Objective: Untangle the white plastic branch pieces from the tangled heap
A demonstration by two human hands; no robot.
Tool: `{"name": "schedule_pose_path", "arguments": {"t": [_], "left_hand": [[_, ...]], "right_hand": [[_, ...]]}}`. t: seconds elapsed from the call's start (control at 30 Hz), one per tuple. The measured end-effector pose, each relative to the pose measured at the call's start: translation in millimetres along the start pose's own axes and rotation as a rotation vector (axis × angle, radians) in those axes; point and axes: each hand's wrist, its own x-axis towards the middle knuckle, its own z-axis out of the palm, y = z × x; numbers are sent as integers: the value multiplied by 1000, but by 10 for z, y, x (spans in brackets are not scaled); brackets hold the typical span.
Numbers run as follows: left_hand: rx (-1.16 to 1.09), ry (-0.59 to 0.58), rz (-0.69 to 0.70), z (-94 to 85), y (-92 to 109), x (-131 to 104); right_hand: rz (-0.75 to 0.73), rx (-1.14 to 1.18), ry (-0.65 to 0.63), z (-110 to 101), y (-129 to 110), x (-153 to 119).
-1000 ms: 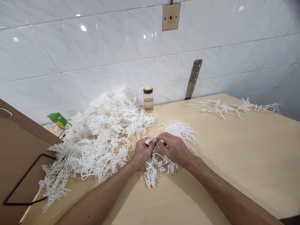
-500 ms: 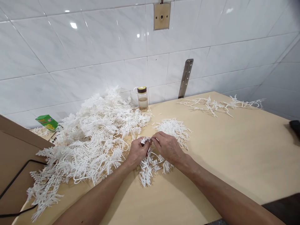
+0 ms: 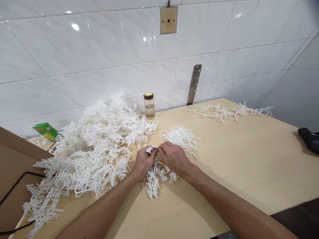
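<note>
My left hand (image 3: 144,162) is closed on a white plastic sprig (image 3: 149,149), whose feathery tip shows above the fingers. Thumb and forefinger of my right hand (image 3: 175,158) pinch at the same sprig, fingertips almost meeting the left ones; the exact spot gripped is too small to make out. Below both hands, a branched white piece (image 3: 153,182) hangs or rests near the tabletop, partly covered by the hands. Just beyond my right hand lies a small pile of short white pieces (image 3: 181,137). A large heap of white branching sprigs (image 3: 99,142) spreads to the left.
Bare white stems (image 3: 224,113) lie at the table's back right. A lidded bottle (image 3: 150,107) with liquid stands against the tiled wall. A green box (image 3: 47,131) and brown cardboard (image 3: 17,166) are at left. A black object (image 3: 309,140) sits at the right edge.
The view has shifted slightly, so everything sits a little further left and more of the black object shows. Both hands keep nearly the same pinching pose on the sprig.
</note>
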Motion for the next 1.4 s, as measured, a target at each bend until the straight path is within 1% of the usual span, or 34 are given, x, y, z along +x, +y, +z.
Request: {"name": "schedule_pose_path", "arguments": {"t": [0.2, 0.43, 0.53, 0.6, 0.7, 0.77, 0.83, 0.9, 0.93, 1.03, 1.1, 1.13, 1.17, 1.23, 1.33, 1.4], "left_hand": [[60, 28, -14, 5, 7, -5], [8, -78, -50, -32, 102, -16], [9, -105, -49, -39, 118, 4], [6, -128, -46, -39, 119, 16], [20, -139, -60, -47, 119, 17], [42, -120, -65, -63, 127, 6], [40, -125, -60, -82, 143, -11], [18, -145, -58, -93, 157, -28], [10, -148, -64, -93, 160, -35], [-1, -134, -100, -74, 146, -42], [-5, -122, -122, -55, 126, -39], [-13, -117, -127, -48, 116, -37], [-23, -112, -127, -42, 109, -35], [-47, -115, -117, -36, 98, -30], [-48, -129, -83, -36, 88, -11], [-28, -123, -59, -36, 84, 3]], "right_hand": [[65, 82, 48, 44, 20, -32], [21, 82, 37, 106, 43, -49], [39, 98, 42, 127, 43, -50], [108, 131, 43, 132, 26, -46], [284, 213, -9, 128, -2, -32], [326, 244, -36, 117, 15, -18], [268, 209, 5, 95, 87, -1], [191, 128, 84, 57, 213, 17], [182, 94, 115, 34, 288, 23], [290, -23, 173, -49, 500, 33], [363, -86, 199, -103, 574, 33], [372, -90, 209, -126, 579, 33], [354, -60, 211, -145, 562, 33], [259, 89, 177, -168, 471, 35], [97, 356, 15, -164, 273, 42], [46, 418, -77, -146, 173, 45]]}}
